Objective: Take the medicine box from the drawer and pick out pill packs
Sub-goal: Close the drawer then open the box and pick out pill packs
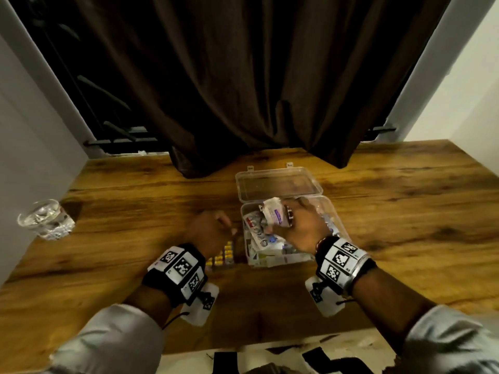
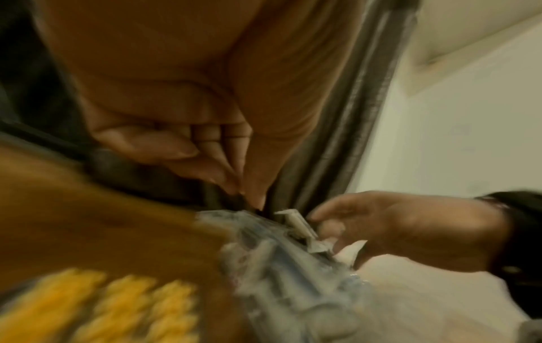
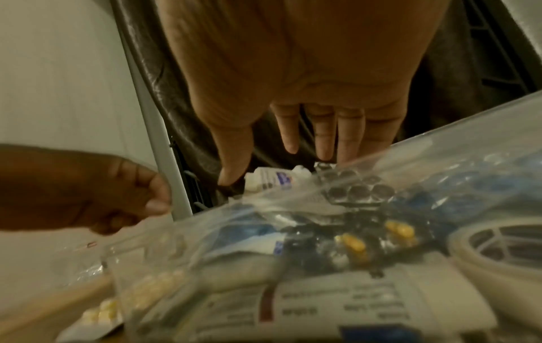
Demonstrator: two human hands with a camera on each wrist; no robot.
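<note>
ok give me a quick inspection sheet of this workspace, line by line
surface: wooden table.
job's things: clear medicine box open, lid folded back, packed with pill packs; yellow pill pack on the table left of it.
clutter: glass at the table's left edge.
hands: right hand over the box holds a white packet; left hand curled beside the box, holding nothing visible.
cables: thin cord at each wrist band.
surroundings: dark curtain, pale walls.

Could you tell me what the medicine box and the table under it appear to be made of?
The medicine box looks like clear, glossy plastic: its contents show through the walls and open lid. The table looks like wood or wood-look laminate, with brown grain and a slight sheen; which cannot be told.
</note>
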